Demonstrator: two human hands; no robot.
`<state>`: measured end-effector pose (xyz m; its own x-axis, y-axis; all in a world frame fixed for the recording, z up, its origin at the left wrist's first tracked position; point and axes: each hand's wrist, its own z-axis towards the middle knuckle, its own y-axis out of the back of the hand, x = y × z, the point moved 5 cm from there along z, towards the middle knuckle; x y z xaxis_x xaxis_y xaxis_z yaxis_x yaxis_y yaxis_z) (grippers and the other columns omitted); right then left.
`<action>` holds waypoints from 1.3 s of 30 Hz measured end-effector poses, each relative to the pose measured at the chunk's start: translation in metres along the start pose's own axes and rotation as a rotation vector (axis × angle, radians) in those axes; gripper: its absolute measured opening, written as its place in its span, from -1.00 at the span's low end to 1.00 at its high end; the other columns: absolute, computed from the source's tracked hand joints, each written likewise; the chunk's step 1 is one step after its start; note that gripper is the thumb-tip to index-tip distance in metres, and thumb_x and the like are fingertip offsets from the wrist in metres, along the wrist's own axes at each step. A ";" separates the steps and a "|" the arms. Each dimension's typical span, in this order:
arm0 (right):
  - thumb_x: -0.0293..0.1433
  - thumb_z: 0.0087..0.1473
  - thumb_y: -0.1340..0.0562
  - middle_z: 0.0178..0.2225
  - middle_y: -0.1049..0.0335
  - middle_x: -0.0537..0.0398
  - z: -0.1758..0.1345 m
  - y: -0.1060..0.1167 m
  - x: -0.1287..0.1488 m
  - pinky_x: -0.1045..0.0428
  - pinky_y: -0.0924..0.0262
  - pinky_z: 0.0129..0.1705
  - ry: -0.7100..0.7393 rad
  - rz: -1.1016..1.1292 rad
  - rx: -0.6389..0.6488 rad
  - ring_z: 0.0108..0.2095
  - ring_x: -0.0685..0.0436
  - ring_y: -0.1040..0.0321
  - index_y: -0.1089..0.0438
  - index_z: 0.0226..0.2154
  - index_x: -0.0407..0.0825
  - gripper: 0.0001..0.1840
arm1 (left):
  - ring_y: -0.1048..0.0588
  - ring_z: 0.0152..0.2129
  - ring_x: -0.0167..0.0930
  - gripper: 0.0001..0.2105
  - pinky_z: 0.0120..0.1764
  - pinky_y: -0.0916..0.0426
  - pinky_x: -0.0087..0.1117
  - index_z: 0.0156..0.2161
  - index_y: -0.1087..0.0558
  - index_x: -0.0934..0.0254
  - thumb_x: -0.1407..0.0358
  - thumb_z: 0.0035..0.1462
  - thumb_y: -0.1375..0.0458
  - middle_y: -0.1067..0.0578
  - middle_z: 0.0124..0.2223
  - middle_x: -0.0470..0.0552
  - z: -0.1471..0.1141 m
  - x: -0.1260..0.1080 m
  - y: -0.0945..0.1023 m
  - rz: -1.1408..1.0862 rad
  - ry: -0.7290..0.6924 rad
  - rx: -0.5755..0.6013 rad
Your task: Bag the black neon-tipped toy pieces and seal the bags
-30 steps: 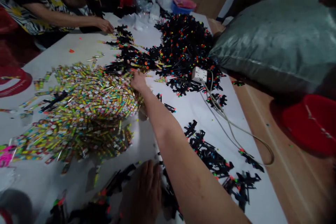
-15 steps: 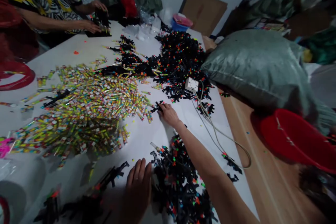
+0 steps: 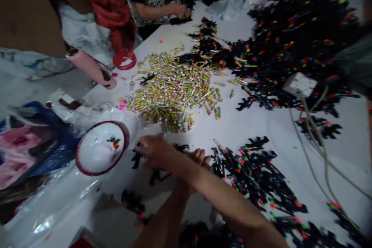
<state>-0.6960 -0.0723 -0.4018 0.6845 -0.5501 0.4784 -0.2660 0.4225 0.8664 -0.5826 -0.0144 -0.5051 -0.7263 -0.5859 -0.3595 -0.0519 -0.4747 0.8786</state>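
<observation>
My right hand (image 3: 158, 153), blurred by motion, crosses over my left forearm. Its fingers curl at a small black toy gun (image 3: 136, 157) on the white table (image 3: 229, 122). Under the right forearm, my left hand (image 3: 201, 158) rests palm-down with its fingers extended, beside a heap of black toy guns (image 3: 247, 166) with orange and green tips. More dark toy guns lie around my wrists, partly hidden by the arms. Beyond the hands spreads a big pile of small clear tubes (image 3: 174, 89) filled with yellow and coloured bits.
An enamel bowl (image 3: 100, 149) with a red rim stands at left, near a pink tumbler (image 3: 91, 68) and a red lid (image 3: 124, 60). A white power strip (image 3: 300, 84) with cables lies right, before a large black toy-gun heap (image 3: 296, 35). Across the table a person (image 3: 154, 4) handles black pieces.
My view has swung left and down. My right hand has moved from the table's middle across my left arm to the left side. My left hand stays by the near toy-gun heap.
</observation>
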 end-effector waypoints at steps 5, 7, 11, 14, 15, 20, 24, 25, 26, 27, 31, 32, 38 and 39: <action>0.00 -0.19 -0.40 0.28 0.10 -0.17 0.024 -0.070 0.063 -0.43 -0.04 0.08 0.186 -0.090 0.253 0.19 -0.47 0.08 -0.22 0.16 0.01 -0.10 | -0.13 0.22 -0.27 -0.60 0.20 -0.07 -0.22 0.13 -0.35 0.31 0.25 0.25 0.07 -0.27 0.22 0.12 -0.001 0.003 -0.009 -0.012 0.015 -0.003; -0.03 -0.17 -0.40 0.24 0.00 -0.13 0.007 -0.076 0.056 -0.38 -0.09 0.07 0.178 -0.089 0.289 0.16 -0.41 0.04 -0.22 0.15 0.00 -0.13 | -0.15 0.21 -0.26 -0.60 0.19 -0.07 -0.21 0.11 -0.37 0.31 0.24 0.26 0.09 -0.29 0.21 0.12 0.004 0.003 -0.005 -0.005 0.015 -0.014; -0.24 0.08 -0.25 0.16 -0.14 0.03 -0.026 -0.071 0.052 -0.20 -0.15 0.06 0.077 -0.084 0.215 0.10 -0.26 -0.05 -0.29 0.09 0.01 -0.49 | -0.07 0.25 -0.28 -0.58 0.26 0.03 -0.21 0.19 -0.30 0.29 0.21 0.29 0.07 -0.18 0.28 0.08 0.009 0.002 0.001 -0.036 0.075 0.138; -0.34 0.14 -0.19 0.13 -0.19 0.11 -0.048 -0.068 0.060 -0.12 -0.14 0.06 -0.031 -0.056 0.190 0.05 -0.18 -0.12 -0.36 0.01 0.08 -0.64 | -0.13 0.22 -0.28 -0.59 0.25 -0.02 -0.24 0.16 -0.33 0.33 0.23 0.28 0.04 -0.22 0.26 0.09 -0.011 -0.029 0.018 -0.099 -0.049 0.140; -0.35 0.15 -0.18 0.13 -0.18 0.13 -0.059 -0.067 0.061 -0.12 -0.12 0.07 -0.050 -0.051 0.206 0.06 -0.18 -0.12 -0.36 0.02 0.11 -0.65 | -0.19 0.18 -0.28 -0.62 0.22 -0.09 -0.24 0.11 -0.37 0.34 0.24 0.28 0.06 -0.28 0.21 0.09 -0.025 -0.044 0.030 -0.119 -0.130 0.092; -0.37 0.18 -0.16 0.16 -0.17 0.02 -0.148 -0.032 0.006 -0.17 -0.06 0.15 -0.181 -0.121 0.268 0.16 -0.18 -0.08 -0.30 0.11 0.10 -0.57 | -0.34 0.01 -0.35 -0.71 0.15 -0.18 -0.20 -0.02 -0.44 0.22 0.39 0.27 0.07 -0.44 0.01 -0.02 -0.136 -0.057 0.117 -0.091 -0.064 0.048; -0.42 0.12 -0.22 0.16 -0.19 -0.09 -0.224 0.046 -0.070 -0.34 0.18 0.24 -0.562 -0.349 0.213 0.21 -0.31 -0.04 -0.39 0.01 0.00 -0.63 | -0.28 0.02 -0.01 -0.82 -0.12 -0.35 0.02 -0.17 -0.48 0.30 0.40 0.17 -0.06 -0.32 0.10 0.22 -0.205 0.037 0.161 0.441 0.299 0.243; -0.41 0.17 -0.18 0.20 -0.14 -0.10 -0.243 0.067 -0.077 -0.36 0.23 0.25 -0.670 -0.405 0.149 0.25 -0.33 0.04 -0.38 0.03 0.00 -0.64 | -0.30 -0.05 0.02 -0.80 -0.21 -0.38 0.04 -0.15 -0.47 0.34 0.34 0.13 -0.10 -0.31 0.07 0.29 -0.205 0.054 0.162 0.466 0.317 0.176; -0.38 0.20 -0.15 0.23 -0.08 -0.10 -0.262 0.086 -0.076 -0.36 0.23 0.25 -0.768 -0.445 0.082 0.27 -0.34 0.11 -0.35 0.07 0.01 -0.62 | -0.31 -0.07 0.03 -0.71 -0.23 -0.39 0.05 -0.08 -0.43 0.44 0.35 0.09 -0.12 -0.28 0.05 0.39 -0.198 0.067 0.154 0.459 0.358 0.147; -0.34 0.24 -0.10 0.26 -0.02 -0.10 -0.281 0.098 -0.067 -0.34 0.21 0.25 -0.850 -0.469 0.015 0.28 -0.33 0.14 -0.29 0.13 0.02 -0.59 | -0.32 -0.09 0.03 -0.63 -0.22 -0.40 0.04 -0.03 -0.39 0.56 0.36 0.06 -0.12 -0.26 0.03 0.46 -0.183 0.070 0.142 0.415 0.374 0.107; -0.18 0.22 -0.12 0.27 0.06 -0.15 -0.367 0.078 0.038 -0.26 0.00 0.20 -1.067 -0.436 -0.176 0.26 -0.32 0.09 -0.11 0.23 0.00 -0.42 | -0.30 0.01 -0.12 -0.60 0.04 -0.34 -0.14 0.06 -0.35 0.55 0.43 0.10 -0.09 -0.26 0.03 0.33 -0.071 0.018 0.065 0.018 0.395 0.170; -0.13 0.19 -0.14 0.27 0.09 -0.18 -0.390 0.057 0.072 -0.26 -0.05 0.17 -1.129 -0.416 -0.224 0.26 -0.34 0.10 -0.05 0.26 -0.02 -0.34 | -0.29 0.04 -0.17 -0.56 0.08 -0.31 -0.20 0.10 -0.33 0.54 0.43 0.10 -0.11 -0.26 0.05 0.31 -0.040 -0.001 0.049 -0.124 0.371 0.204; 0.04 0.00 -0.25 0.29 0.24 -0.33 -0.457 -0.072 0.134 -0.30 -0.17 0.07 -1.498 -0.297 -0.459 0.23 -0.47 0.03 0.18 0.33 -0.05 0.03 | -0.28 0.07 -0.12 -0.59 0.07 -0.26 -0.08 0.11 -0.36 0.50 0.29 0.22 -0.02 -0.31 0.10 0.32 0.045 -0.017 0.020 -0.038 0.106 0.012; 0.10 -0.03 -0.24 0.29 0.24 -0.34 -0.452 -0.076 0.116 -0.35 -0.13 0.08 -1.513 -0.307 -0.482 0.24 -0.50 0.07 0.17 0.32 -0.05 0.06 | -0.27 0.07 -0.06 -0.57 0.06 -0.24 -0.03 0.11 -0.37 0.53 0.26 0.25 0.00 -0.29 0.12 0.36 0.040 -0.009 0.019 0.064 0.070 -0.024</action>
<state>-0.2897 0.1569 -0.4765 -0.6695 -0.6983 0.2533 0.1745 0.1836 0.9674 -0.6051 0.0082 -0.4728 -0.6776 -0.6599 -0.3246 0.0105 -0.4500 0.8929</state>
